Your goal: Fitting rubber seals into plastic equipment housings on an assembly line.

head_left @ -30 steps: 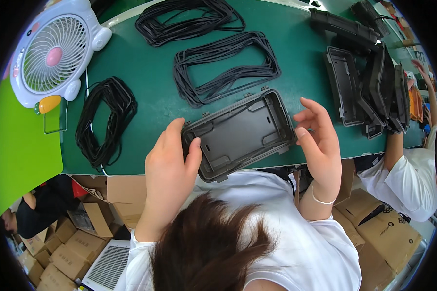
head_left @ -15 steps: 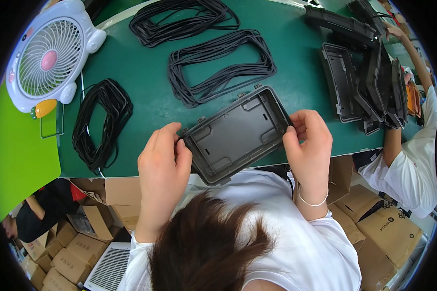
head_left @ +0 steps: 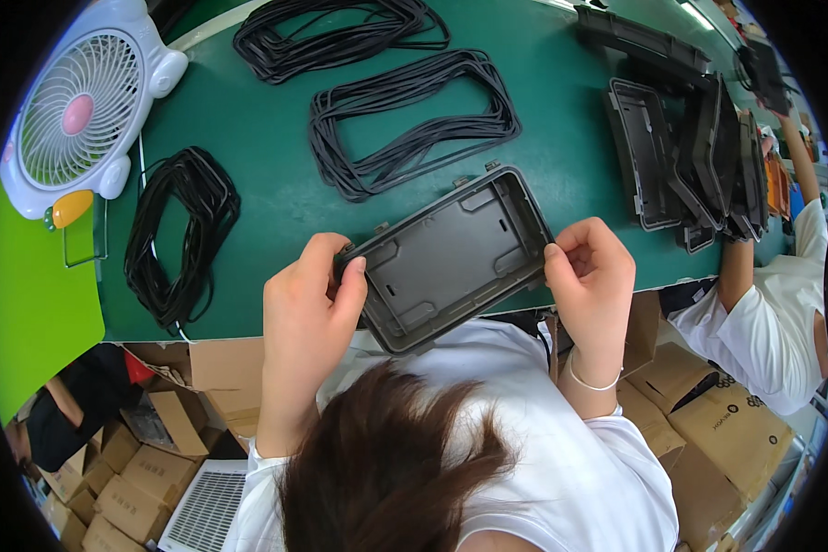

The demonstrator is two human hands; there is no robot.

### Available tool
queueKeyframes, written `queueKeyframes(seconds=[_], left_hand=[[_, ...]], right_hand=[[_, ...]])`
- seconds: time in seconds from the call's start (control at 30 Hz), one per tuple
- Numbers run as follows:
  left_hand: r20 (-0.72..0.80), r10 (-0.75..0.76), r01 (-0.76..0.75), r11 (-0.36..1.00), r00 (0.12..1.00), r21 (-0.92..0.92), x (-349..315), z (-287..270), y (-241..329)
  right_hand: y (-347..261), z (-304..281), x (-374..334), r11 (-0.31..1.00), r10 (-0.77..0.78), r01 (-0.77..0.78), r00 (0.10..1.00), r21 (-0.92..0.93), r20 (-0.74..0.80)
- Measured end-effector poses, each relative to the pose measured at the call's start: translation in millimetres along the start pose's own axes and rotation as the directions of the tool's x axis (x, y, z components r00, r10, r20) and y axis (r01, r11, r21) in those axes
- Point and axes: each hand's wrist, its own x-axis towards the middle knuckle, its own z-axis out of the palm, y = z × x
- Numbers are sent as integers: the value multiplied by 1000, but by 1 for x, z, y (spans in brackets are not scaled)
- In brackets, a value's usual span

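Observation:
A black plastic box shell, open side up, is held tilted over the table's front edge. It is rectangular, with a raised rim, small latch lugs along its far side and nothing inside. My left hand pinches its left end between thumb and fingers. At the right end, my right hand has its thumb against the rim and its fingers curled behind. Beyond the box lies a flat coil of dark grey cable. Another black cable coil is to the left of my left hand.
A third cable coil lies at the far edge of the green table. A white fan stands at the left. Similar black shells are piled at the right, beside a co-worker's arm. Cardboard boxes stand below.
The box shell stays nearly in place between my hands. My right fingers have curled in more. At the far right, the co-worker's hand has lifted a dark piece away from the pile.

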Motion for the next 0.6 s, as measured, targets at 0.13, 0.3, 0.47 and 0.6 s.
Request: queueKeyframes(seconds=[0.13, 0.3, 0.47, 0.6], left_hand=[[-23, 12, -12, 999, 1000, -30, -1, 1, -1], [-28, 24, -24, 1000, 999, -20, -1, 3, -2], [-30, -6, 4, 999, 1000, -45, -1, 2, -1], [-27, 0, -2, 999, 1000, -45, -2, 2, -2]], right_hand=[[11, -2, 1, 988, 38, -44, 998, 150, 41], [8, 0, -2, 918, 124, -136, 991, 373, 57], [11, -2, -1, 886, 148, -176, 984, 429, 97], [12, -1, -4, 897, 152, -174, 985, 406, 87]])
